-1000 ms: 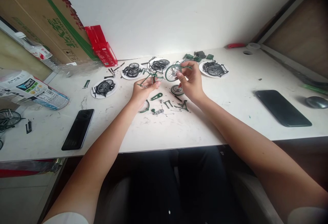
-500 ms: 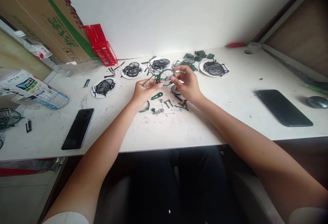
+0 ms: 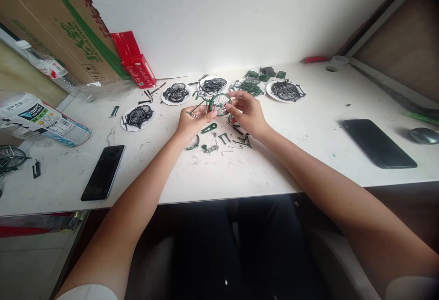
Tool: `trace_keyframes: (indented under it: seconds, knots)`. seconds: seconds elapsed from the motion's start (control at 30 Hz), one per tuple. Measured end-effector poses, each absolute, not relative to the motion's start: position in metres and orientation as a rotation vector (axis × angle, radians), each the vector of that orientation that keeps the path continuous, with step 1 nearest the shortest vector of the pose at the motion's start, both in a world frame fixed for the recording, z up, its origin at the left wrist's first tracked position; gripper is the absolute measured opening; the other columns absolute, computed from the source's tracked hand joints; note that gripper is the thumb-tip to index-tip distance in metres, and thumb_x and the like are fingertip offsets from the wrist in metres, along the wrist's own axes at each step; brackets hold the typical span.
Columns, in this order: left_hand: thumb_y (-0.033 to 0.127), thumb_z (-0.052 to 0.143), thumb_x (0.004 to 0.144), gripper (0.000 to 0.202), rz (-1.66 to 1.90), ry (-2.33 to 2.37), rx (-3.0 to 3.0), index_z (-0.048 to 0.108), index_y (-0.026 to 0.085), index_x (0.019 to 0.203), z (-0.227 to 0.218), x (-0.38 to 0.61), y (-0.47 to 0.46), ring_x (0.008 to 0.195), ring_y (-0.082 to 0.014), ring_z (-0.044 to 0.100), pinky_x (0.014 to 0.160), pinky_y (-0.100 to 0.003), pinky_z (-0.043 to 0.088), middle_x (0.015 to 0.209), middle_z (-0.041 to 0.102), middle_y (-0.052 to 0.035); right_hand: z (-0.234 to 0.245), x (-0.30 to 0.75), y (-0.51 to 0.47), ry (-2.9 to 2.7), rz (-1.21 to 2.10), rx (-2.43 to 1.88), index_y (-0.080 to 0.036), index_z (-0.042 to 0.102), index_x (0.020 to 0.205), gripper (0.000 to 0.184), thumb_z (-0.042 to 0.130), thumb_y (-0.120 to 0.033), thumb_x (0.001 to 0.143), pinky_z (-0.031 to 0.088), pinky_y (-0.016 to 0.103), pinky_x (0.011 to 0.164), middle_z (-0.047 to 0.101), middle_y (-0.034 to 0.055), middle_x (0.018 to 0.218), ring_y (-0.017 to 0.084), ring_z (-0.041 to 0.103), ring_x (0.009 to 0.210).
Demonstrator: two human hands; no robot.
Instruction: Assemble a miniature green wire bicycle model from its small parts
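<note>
Above the desk my left hand (image 3: 192, 123) is closed around a small green model bicycle frame (image 3: 203, 104), thumb pointing right. A spoked green-rimmed wheel (image 3: 219, 104) stands at the frame's right end, and my right hand (image 3: 247, 113) pinches it by its hub and rim. Whether the wheel is fixed to the frame, I cannot tell. Below the hands lie a green chain guard (image 3: 209, 128), a curved green mudguard (image 3: 195, 143), green bracket-like pieces (image 3: 224, 138) and small silvery parts (image 3: 211, 148). Another wheel (image 3: 231, 119) is partly hidden behind my right hand.
White plates with dark bicycle parts (image 3: 139, 116) and green parts (image 3: 248, 88) line the back. A phone (image 3: 103, 173) lies left, a black slab (image 3: 379, 143) and a mouse (image 3: 424, 135) right. A red box (image 3: 142, 69), cardboard box (image 3: 61, 21) and plastic container (image 3: 51, 124) stand left.
The right hand's fingers have shifted slightly down and left on the wheel. Both hands keep their hold, and the whole view has moved a little.
</note>
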State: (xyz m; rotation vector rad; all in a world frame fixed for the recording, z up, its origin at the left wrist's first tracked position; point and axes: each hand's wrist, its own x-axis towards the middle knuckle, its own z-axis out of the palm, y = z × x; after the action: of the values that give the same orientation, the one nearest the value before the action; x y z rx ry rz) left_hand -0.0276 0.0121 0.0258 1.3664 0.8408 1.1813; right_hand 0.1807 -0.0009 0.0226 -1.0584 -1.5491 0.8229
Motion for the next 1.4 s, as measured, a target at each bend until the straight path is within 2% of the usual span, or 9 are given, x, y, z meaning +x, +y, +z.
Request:
trace_keyframes:
  seconds: [0.13,0.23,0.43,0.6,0.8,1.07,1.17,1.3,1.4]
  knots:
    - [0.052,0.100,0.066,0.052,1.183,0.869,1.355,0.082,0.016,0.099,0.024,-0.028,0.014,0.096,-0.0270,0.081,0.088,-0.039,0.065,0.104,0.084,-0.0119,0.025,0.181,-0.005,-1.577,0.653,-1.088,-0.030,0.062,0.134,0.063,0.068,-0.076,0.091,0.064,0.042,0.065,0.072,0.0106,0.114,0.030,0.070,0.101]
    - [0.052,0.100,0.066,0.051,1.217,0.903,1.353,0.081,0.016,0.097,0.021,-0.028,0.017,0.093,-0.0267,0.081,0.087,-0.038,0.064,0.100,0.084,-0.0112,0.031,0.182,-0.011,-1.615,0.471,-1.113,-0.027,0.068,0.131,0.056,0.069,-0.070,0.094,0.063,0.039,0.069,0.071,0.0128,0.130,0.030,0.070,0.109]
    - [0.052,0.099,0.065,0.050,1.264,0.940,1.365,0.081,0.015,0.094,0.019,-0.028,0.019,0.089,-0.0263,0.081,0.086,-0.038,0.065,0.096,0.084,-0.0113,0.030,0.180,-0.011,-1.741,0.446,-1.082,-0.023,0.082,0.115,0.038,0.076,-0.055,0.095,0.059,0.036,0.066,0.081,0.0100,0.104,0.028,0.074,0.096]
    - [0.050,0.100,0.065,0.048,1.260,0.912,1.396,0.082,0.015,0.091,0.014,-0.026,0.019,0.087,-0.0261,0.080,0.088,-0.041,0.067,0.093,0.083,-0.0111,0.024,0.181,-0.007,-1.744,0.391,-1.098,-0.022,0.085,0.101,0.029,0.074,-0.049,0.098,0.056,0.038,0.066,0.083,0.0107,0.103,0.027,0.075,0.089]
    - [0.048,0.099,0.069,0.043,1.260,0.891,1.429,0.082,0.015,0.091,0.010,-0.025,0.018,0.086,-0.0261,0.081,0.086,-0.041,0.068,0.094,0.083,-0.0113,0.027,0.183,-0.006,-1.793,0.342,-1.190,-0.021,0.081,0.098,0.035,0.071,-0.055,0.099,0.053,0.039,0.076,0.081,0.0092,0.095,0.025,0.072,0.083]
    - [0.047,0.095,0.074,0.040,1.269,0.875,1.522,0.083,0.015,0.094,0.012,-0.023,0.013,0.092,-0.0274,0.081,0.087,-0.040,0.068,0.098,0.084,-0.0116,0.028,0.178,-0.008,-1.811,0.365,-1.310,-0.020,0.065,0.074,0.059,0.051,-0.067,0.106,0.039,0.035,0.066,0.066,0.0059,0.069,0.019,0.054,0.065]
    - [0.047,0.096,0.073,0.039,1.284,0.899,1.531,0.083,0.016,0.094,0.012,-0.023,0.016,0.091,-0.0269,0.081,0.086,-0.039,0.068,0.098,0.084,-0.0116,0.027,0.177,-0.009,-1.808,0.412,-1.312,-0.020,0.066,0.077,0.059,0.048,-0.066,0.108,0.039,0.034,0.066,0.065,0.0046,0.068,0.018,0.053,0.063]
    - [0.045,0.096,0.073,0.038,1.315,0.934,1.555,0.083,0.016,0.093,0.010,-0.025,0.019,0.087,-0.0244,0.080,0.082,-0.036,0.067,0.097,0.084,-0.0113,0.028,0.178,-0.009,-1.803,0.419,-1.277,-0.020,0.070,0.095,0.037,0.063,-0.055,0.103,0.042,0.033,0.070,0.070,0.0040,0.077,0.019,0.060,0.070]
    - [0.044,0.094,0.076,0.033,1.327,0.952,1.596,0.083,0.017,0.092,0.009,-0.026,0.018,0.085,-0.0231,0.079,0.080,-0.034,0.065,0.095,0.083,-0.0108,0.031,0.179,-0.011,-1.853,0.385,-1.257,-0.020,0.070,0.102,0.022,0.067,-0.043,0.101,0.044,0.033,0.072,0.072,0.0036,0.081,0.019,0.063,0.071]
